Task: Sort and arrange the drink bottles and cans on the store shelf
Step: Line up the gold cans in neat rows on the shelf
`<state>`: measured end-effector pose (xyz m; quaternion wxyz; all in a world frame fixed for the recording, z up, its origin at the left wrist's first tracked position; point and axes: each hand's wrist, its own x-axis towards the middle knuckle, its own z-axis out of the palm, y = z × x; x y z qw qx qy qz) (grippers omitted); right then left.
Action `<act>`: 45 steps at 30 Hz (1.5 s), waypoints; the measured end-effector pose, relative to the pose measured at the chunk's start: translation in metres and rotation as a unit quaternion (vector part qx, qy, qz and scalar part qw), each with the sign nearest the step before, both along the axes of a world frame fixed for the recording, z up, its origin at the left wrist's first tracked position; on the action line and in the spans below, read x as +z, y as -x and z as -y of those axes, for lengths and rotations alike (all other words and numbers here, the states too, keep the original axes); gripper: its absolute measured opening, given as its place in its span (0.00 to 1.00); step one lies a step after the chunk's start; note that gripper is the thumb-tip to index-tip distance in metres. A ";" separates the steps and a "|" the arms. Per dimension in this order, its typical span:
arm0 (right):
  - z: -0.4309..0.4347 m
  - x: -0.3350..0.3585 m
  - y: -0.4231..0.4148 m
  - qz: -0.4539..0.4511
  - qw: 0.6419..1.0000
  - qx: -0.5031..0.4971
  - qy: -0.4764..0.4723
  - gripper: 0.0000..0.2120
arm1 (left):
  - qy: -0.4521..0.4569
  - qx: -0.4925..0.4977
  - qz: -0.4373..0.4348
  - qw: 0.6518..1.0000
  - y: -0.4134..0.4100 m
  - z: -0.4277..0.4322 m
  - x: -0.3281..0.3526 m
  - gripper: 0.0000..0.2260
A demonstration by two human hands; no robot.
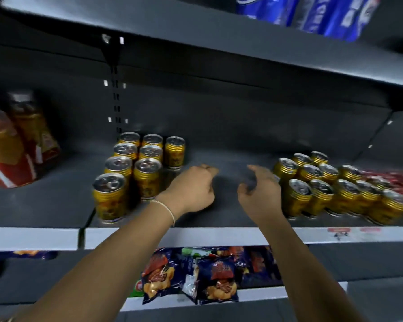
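Empty hands between 2 groups of gold cans (147, 180) on the shelf (226, 214).
Left hand (191, 189) clenched, right hand (258, 196) released; cans look stiff, smooth, probably heavy: grip around the ribbed side.

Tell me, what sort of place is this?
Most likely a shop aisle: dark grey metal shelving with a red price label on its front edge, rows of small gold ribbed drink cans, and dark blue snack bags below.
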<state>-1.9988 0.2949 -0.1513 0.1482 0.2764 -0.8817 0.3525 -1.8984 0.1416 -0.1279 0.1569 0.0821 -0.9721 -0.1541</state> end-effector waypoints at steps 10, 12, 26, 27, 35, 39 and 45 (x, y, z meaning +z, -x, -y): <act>-0.084 0.020 0.071 -0.004 0.952 -0.033 -0.303 0.25 | -0.029 -0.060 0.042 0.997 0.075 -0.082 -0.027 0.15; -0.088 0.023 0.078 -0.008 0.949 -0.012 -0.315 0.22 | -0.036 -0.061 0.049 0.996 0.082 -0.090 -0.031 0.14; -0.066 0.040 0.064 0.120 0.989 0.085 -0.022 0.26 | -0.203 -0.054 0.004 0.978 0.072 -0.093 -0.045 0.31; -0.060 0.043 0.061 0.142 0.986 0.085 0.003 0.25 | -0.208 -0.042 -0.001 0.977 0.068 -0.089 -0.044 0.34; -0.005 0.055 0.029 0.220 0.963 0.112 0.110 0.34 | -0.282 0.031 -0.087 0.955 0.018 -0.048 -0.022 0.29; 0.020 0.052 0.004 0.325 0.909 0.199 0.167 0.44 | -0.362 0.040 -0.106 0.925 -0.014 -0.021 -0.013 0.27; 0.051 0.041 -0.041 0.399 0.838 0.292 0.233 0.21 | -0.323 0.039 -0.083 0.942 -0.058 0.007 0.004 0.26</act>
